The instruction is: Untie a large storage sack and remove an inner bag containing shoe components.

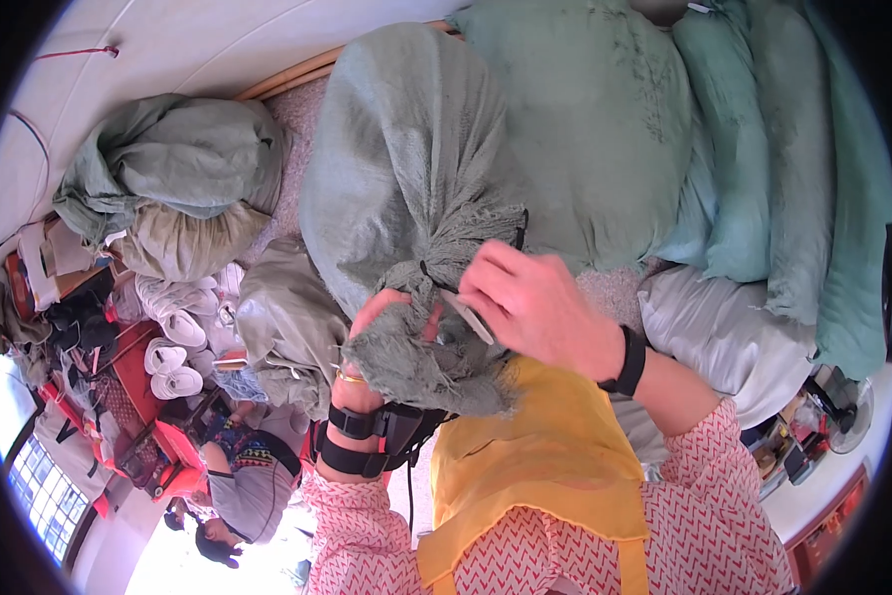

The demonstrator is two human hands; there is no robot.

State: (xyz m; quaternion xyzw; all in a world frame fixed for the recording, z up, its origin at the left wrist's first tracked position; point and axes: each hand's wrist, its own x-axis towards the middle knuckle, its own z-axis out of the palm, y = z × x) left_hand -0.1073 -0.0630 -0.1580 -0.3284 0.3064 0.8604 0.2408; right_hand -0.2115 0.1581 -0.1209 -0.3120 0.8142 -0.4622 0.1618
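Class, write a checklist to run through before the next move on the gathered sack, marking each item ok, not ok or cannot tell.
1. Left hand gripping the bunched cloth of the green sack: ok.
2. Right hand holding the flat pale object: ok, pinched between thumb and fingers.
3. Whether that object has a sharp edge: cannot tell.
4. Sack's neck gathered: ok, folds draw together there.
5. Dark band at the neck tight: cannot tell, mostly hidden.
6. Space clear beside the sack: not ok, another large sack crowds its right.

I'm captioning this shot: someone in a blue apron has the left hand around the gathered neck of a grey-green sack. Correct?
Not quite: the apron is yellow, as the head view shows. The left hand is indeed around the gathered neck of the grey-green sack.
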